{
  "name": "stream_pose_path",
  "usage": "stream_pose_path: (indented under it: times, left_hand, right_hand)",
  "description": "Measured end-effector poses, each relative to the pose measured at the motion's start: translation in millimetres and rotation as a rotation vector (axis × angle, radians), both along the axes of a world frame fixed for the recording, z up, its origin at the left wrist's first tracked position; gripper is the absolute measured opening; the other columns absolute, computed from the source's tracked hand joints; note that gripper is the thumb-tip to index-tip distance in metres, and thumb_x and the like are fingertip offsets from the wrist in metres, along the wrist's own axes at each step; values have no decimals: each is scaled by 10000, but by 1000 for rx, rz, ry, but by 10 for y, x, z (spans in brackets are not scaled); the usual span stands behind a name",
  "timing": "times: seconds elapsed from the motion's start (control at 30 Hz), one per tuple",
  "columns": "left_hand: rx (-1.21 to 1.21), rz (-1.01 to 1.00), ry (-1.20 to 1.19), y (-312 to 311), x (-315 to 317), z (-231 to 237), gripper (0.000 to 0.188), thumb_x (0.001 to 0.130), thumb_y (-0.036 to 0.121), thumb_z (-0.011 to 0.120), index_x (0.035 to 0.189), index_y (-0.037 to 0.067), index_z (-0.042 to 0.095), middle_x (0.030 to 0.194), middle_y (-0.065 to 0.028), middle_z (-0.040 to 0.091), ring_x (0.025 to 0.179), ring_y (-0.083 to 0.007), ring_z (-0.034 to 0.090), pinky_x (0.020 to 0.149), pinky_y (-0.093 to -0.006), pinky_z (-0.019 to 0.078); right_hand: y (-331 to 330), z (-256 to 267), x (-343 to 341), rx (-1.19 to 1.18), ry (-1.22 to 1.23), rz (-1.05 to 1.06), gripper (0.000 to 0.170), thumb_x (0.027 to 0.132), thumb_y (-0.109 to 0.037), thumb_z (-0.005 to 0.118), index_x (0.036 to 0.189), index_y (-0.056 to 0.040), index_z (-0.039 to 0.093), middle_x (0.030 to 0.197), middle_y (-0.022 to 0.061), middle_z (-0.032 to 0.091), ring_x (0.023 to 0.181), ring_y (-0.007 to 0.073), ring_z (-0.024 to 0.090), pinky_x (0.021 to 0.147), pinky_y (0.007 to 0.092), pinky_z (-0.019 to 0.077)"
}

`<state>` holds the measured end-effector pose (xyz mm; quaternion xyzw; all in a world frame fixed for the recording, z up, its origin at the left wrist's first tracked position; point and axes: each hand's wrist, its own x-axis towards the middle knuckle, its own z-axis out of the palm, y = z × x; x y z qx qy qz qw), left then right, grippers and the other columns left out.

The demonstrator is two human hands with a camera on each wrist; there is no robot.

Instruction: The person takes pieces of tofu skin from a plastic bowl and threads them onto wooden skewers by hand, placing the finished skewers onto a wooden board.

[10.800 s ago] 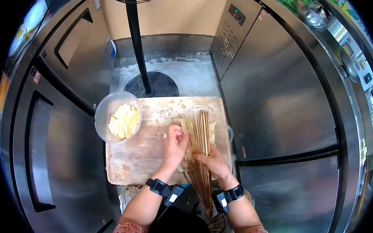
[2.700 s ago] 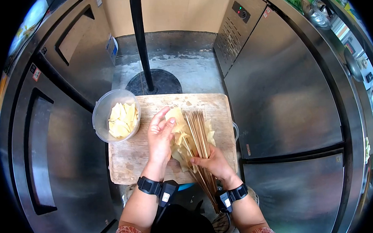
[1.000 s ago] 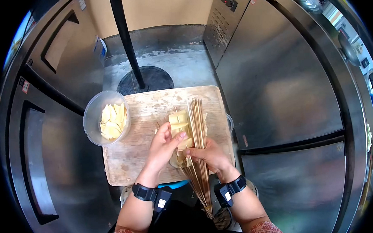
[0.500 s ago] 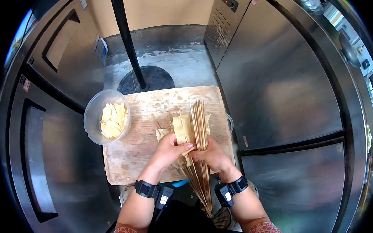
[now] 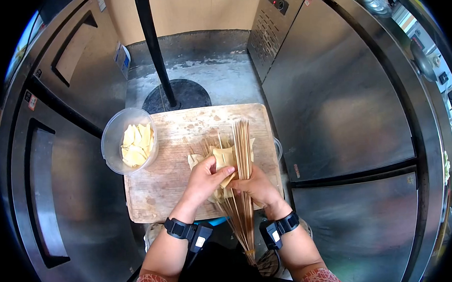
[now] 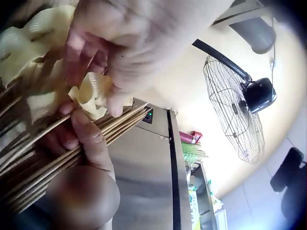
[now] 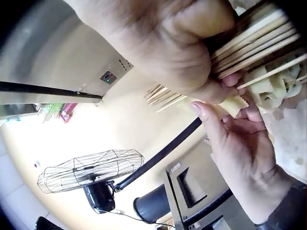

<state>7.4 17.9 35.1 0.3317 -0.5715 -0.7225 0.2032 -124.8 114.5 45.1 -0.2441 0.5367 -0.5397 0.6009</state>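
Note:
My left hand [image 5: 204, 180] pinches a thin pale-yellow slice [image 5: 224, 157] between thumb and fingers, on a bamboo skewer. The left wrist view shows ridges on the bent slice [image 6: 88, 96]. My right hand [image 5: 261, 187] grips a bundle of bamboo skewers [image 5: 243, 150], points facing away from me; its thumb lies right by the slice. Under the hands, more slices [image 7: 276, 86] sit on skewers, partly hidden. Others peek out left of the left hand as folded slices [image 5: 195, 160] on the wooden board [image 5: 157, 194].
A clear plastic tub [image 5: 105, 146] of loose slices [image 5: 137, 145] stands at the board's left edge. Steel cabinets [image 5: 335, 111] flank both sides. Behind the board, a fan's black pole rises from a round base [image 5: 188, 94].
Since 2.7 seconds ago my left hand, then raised with a slice, has come down beside the right hand. Over the last second the slice has bent and shifted toward me. The right hand keeps the bundle.

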Motion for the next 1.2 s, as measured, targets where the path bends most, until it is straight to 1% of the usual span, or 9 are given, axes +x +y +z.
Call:
stream_pose_path:
  times: [0.07,0.17,0.27,0.37,0.53,0.67,0.77,0.87,1.2]
  left_hand:
    - [48,-43,13,2,0,5,221,874,81,588,1076,-6,565,963,-26,626,840,-66,566,744,-224,473]
    - [17,-15,-44,-6,-2,20,212,872,64,584,1070,-8,564,960,-24,627,846,-71,568,742,-228,476]
    - [-111,21,-151,-52,-9,-70,224,874,69,582,1085,-1,554,947,-21,627,831,-69,569,724,-233,479]
    - [-198,96,-32,-69,-47,-297,214,866,107,601,1059,23,562,904,-50,645,777,-90,601,646,-245,490]
    - [80,-26,-81,-55,-11,-51,284,871,187,613,1086,18,534,895,-42,633,754,-82,584,602,-215,477]
    - [143,-64,-46,-38,33,126,327,866,194,620,1111,11,503,903,-35,625,749,-86,572,615,-221,478]
    - [85,-137,11,-53,125,88,373,844,104,628,1165,10,462,984,-50,609,788,-98,581,659,-239,490]
    - [115,-72,135,-10,154,121,432,812,1,621,1205,42,447,1035,-48,603,904,-111,582,741,-253,485]
    - [375,115,2,-39,216,68,430,809,-22,615,1189,45,423,978,-92,603,847,-152,613,721,-257,516]
  right_hand:
    - [-1,3,17,-1,2,-11,365,733,61,623,1078,9,516,835,43,601,681,105,560,577,222,459]
    - [-14,47,50,5,15,-69,251,752,43,629,986,5,547,776,42,586,630,96,543,550,214,439]
    - [4,97,58,-7,-11,-120,189,773,11,641,933,-10,544,741,28,567,615,90,529,540,213,430]
    - [23,252,34,-22,-58,-93,147,806,-41,652,879,-30,525,708,13,541,594,91,513,528,219,414]
    - [16,252,12,-12,-31,-99,130,800,-22,633,868,-27,521,696,19,540,580,104,516,526,229,421]
    - [36,182,-9,-15,-11,-127,129,785,3,617,864,-23,519,693,27,539,574,112,520,522,238,430]
    - [38,126,-34,7,-29,-143,137,777,14,614,865,-22,516,697,33,539,572,117,523,519,243,433]
    - [31,122,-35,6,-35,-152,132,776,19,607,860,-26,515,695,35,537,570,119,521,515,245,434]
    - [10,91,-77,19,-184,-223,132,801,22,580,889,-35,500,706,40,533,574,135,527,487,269,449]
